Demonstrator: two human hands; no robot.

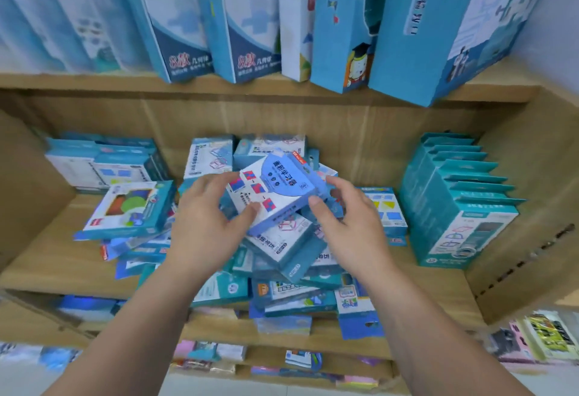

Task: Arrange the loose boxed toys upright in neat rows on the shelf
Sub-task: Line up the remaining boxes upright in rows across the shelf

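Observation:
A blue and white toy box [275,189] is held tilted above a loose heap of boxed toys [282,258] in the middle of the wooden shelf [56,258]. My left hand [206,226] grips its left side, thumb on the front face. My right hand [351,223] grips its right edge, thumb on the lower corner. A neat upright row of teal boxes [460,207] stands at the right end of the shelf. Flat stacks of boxes [103,164] lie at the back left, and a tilted box with a clear window [128,207] leans in front of them.
Tall blue boxes [244,20] stand in a row on the shelf above, some overhanging its edge. The wooden side wall [532,207] closes the shelf on the right. Lower shelves hold more packets [300,358]. Bare wood shows at the front left.

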